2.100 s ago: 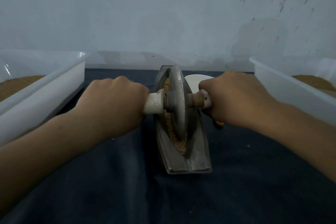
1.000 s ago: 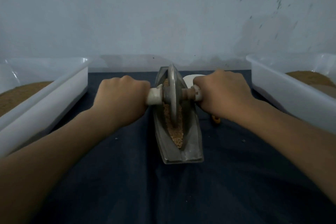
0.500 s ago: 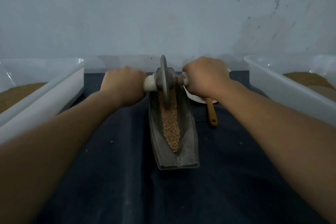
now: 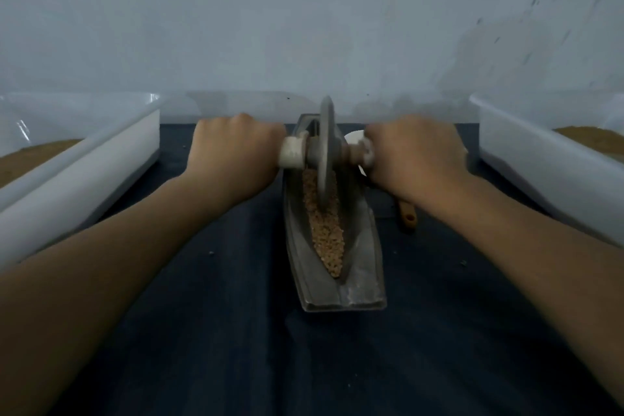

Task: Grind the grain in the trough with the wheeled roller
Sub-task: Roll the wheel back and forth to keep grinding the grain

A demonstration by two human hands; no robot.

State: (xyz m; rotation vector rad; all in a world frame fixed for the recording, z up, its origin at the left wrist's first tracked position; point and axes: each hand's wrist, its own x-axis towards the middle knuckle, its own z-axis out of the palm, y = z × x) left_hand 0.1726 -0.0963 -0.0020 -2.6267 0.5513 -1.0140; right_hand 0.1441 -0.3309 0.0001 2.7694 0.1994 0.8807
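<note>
Plain pale wall (image 4: 236, 27) at the back with some dark scuff marks up in the right corner, and a table (image 4: 236, 348) covered in dark blue cloth in front of it. Only one view here, the head cam looking down over both forearms.

The trough (image 4: 363, 246) sat in the middle of the table, a long grey metal boat shape running away from the camera, near end blunt and open-looking. The grain (image 4: 329, 243) lay in its groove as a tan strip that tapered to a point toward the near end. The roller (image 4: 326, 152) was standing upright in the groove at the far half of the trough, its disc edge down in the grain.

Left hand (image 4: 233, 159) had its grip wrapped tight around the pale left handle (image 4: 293, 153), with just the inner end of it poking out beside the disc. Right hand (image 4: 417, 155) was clamped the same way on the right handle, knuckles up.

A white bin (image 4: 101, 159) sat along the left edge with brown stuff in it, and another bin (image 4: 540, 159) on the right with the same. Just right of the trough, a spoon (image 4: 407, 214) with an orange-brown handle lay on the cloth, its white bowl mostly hidden behind the right hand.
</note>
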